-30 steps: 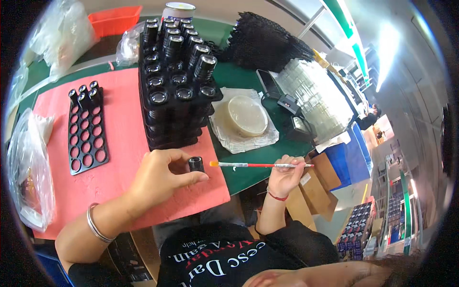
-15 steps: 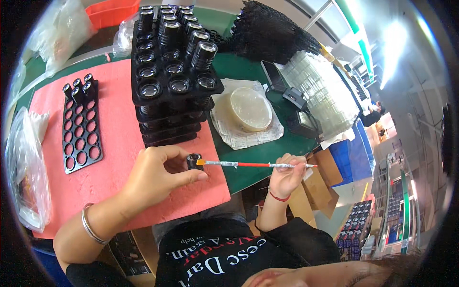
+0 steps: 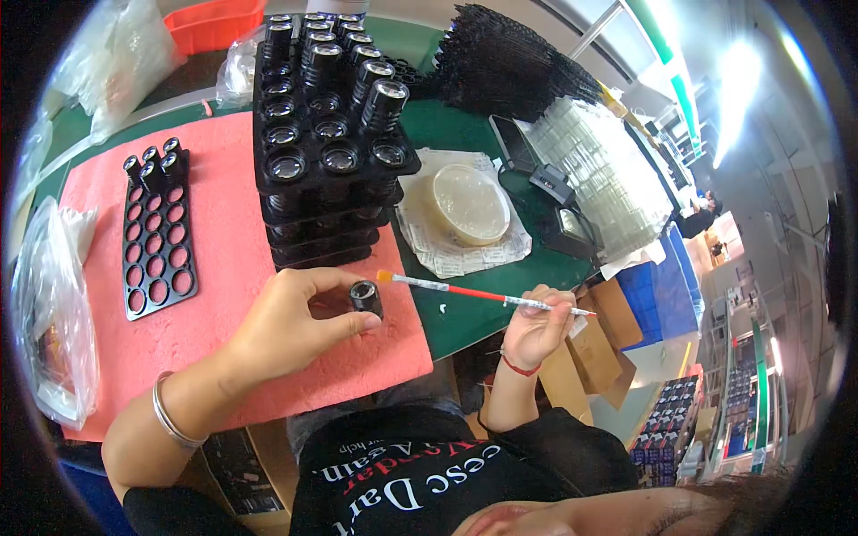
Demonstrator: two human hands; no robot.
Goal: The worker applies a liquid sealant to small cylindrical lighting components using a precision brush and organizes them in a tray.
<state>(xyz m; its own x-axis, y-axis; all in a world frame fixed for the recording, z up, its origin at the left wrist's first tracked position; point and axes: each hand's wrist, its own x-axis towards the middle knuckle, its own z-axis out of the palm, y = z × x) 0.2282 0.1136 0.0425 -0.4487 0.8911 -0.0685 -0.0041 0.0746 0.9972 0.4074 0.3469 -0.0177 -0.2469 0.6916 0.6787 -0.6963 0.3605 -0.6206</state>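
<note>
Head view: the left hand (image 3: 290,326) grips a small black cylindrical part (image 3: 365,297) between thumb and fingers, closed around it, above the near edge of the pink mat (image 3: 223,268); the open end of the part faces up and toward the right. The right hand (image 3: 534,326) is closed on the rear portion of a thin brush (image 3: 474,292) with a red and white shaft; the shaft runs leftward from the hand, nearly level; its orange bristle tip lies just beside the rim of the black part, and contact cannot be confirmed. A red cord sits on the right wrist; a metal bangle (image 3: 170,415) sits on the left wrist.

Behind the left hand, on the mat, stands a stack of black trays (image 3: 326,179) loaded with upright black cylindrical parts; the rows nearest the person show glassy tops. To the left of the stack lies a flat black tray (image 3: 159,237) with round holes; only its far row carries parts. Right of the stack, on the green table (image 3: 465,317), a round translucent lidded dish (image 3: 469,204) rests on white paper. Farther right lie clear plastic trays (image 3: 599,179) in a stack; a pile of black trays (image 3: 509,58) lies at the far side. A clear plastic bag (image 3: 54,322) lies at the left edge of the mat; an orange bin (image 3: 214,20) stands at the far edge.
</note>
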